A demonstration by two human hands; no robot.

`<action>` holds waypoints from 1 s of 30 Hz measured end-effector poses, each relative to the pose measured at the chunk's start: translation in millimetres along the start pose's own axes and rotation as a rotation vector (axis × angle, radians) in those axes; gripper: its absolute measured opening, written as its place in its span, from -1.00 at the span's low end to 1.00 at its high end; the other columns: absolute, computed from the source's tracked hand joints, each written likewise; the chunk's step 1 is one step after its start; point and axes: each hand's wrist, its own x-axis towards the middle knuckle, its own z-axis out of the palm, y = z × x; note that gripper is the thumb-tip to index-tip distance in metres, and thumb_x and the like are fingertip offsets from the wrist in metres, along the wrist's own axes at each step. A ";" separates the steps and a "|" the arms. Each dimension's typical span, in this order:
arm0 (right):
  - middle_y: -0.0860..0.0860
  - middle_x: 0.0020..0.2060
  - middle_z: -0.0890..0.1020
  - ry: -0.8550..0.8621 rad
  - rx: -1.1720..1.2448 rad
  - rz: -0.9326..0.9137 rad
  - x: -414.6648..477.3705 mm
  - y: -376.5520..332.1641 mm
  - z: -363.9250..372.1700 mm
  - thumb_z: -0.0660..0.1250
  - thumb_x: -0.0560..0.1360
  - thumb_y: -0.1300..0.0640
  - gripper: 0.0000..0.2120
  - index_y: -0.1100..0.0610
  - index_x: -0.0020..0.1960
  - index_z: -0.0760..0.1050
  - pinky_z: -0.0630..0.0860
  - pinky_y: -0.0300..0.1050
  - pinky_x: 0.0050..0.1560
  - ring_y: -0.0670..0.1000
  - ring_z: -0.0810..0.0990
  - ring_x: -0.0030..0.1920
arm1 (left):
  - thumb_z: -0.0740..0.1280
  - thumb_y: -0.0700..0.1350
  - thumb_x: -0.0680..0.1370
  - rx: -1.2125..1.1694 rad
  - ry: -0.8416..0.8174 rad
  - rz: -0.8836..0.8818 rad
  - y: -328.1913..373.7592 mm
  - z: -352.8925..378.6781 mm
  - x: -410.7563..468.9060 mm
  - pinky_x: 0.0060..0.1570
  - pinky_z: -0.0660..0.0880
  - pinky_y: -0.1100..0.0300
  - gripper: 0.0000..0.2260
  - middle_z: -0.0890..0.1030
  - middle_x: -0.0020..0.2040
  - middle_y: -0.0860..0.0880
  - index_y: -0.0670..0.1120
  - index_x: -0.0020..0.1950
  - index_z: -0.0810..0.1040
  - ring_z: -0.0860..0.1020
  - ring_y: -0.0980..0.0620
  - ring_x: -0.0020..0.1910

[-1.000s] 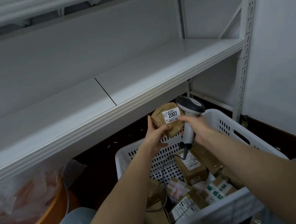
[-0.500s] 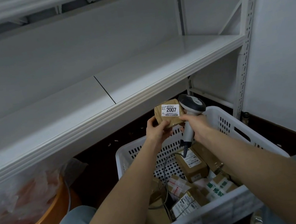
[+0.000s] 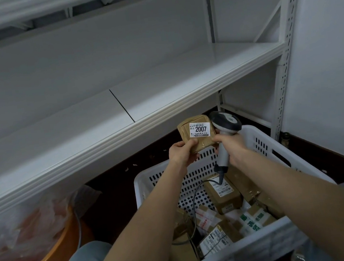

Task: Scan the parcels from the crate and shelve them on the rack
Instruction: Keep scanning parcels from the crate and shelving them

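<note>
Shelving of smooth white painted metal, a rack point(image 3: 182, 80), fills the upper half of the view. Its broad flat board is split by a thin dark seam and finished with a ribbed front lip, and a slotted upright post point(image 3: 285, 71) stands at its right end. Below and in front sits a white plastic crate point(image 3: 259, 138), rectangular, its walls pierced with rows of narrow slots and small round holes. At lower left an orange round basin point(image 3: 41, 257) lies under a crinkled clear plastic bag point(image 3: 15, 227). Inside the crate is a jumble of boxy cardboard parcels point(image 3: 223, 191), brown and glossy with tape, several with white printed labels. Two bare forearms reach over the crate. The left hand point(image 3: 180, 154) grips the lower edge of a small squarish parcel point(image 3: 183, 131) wrapped in brown paper and clear tape, thumb on the front and fingers curled behind, holding it above the far end of the crate and just below the shelf lip. The right hand point(image 3: 232, 146) is wrapped round the pale grey handle of a barcode scanner point(image 3: 225, 121), whose rounded dark-rimmed head touches the right side of the parcel. A white label point(image 3: 199, 129) on the parcel front reads 2007. A thin dark cable point(image 3: 194, 201) curves from the scanner's base down among the parcels.
</note>
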 end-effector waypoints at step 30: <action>0.10 -0.42 0.56 -0.167 -0.214 -0.103 -69.2 22.0 28.7 0.33 0.49 0.30 -0.88 0.21 -0.22 0.53 0.47 -0.23 -0.35 -0.03 0.51 -0.44 | 0.37 -0.29 0.53 -0.039 0.096 -0.051 -2.2 -28.1 -0.3 -0.17 0.62 0.14 -0.76 0.60 -0.03 -0.20 -0.32 0.18 0.51 0.60 -0.02 -0.27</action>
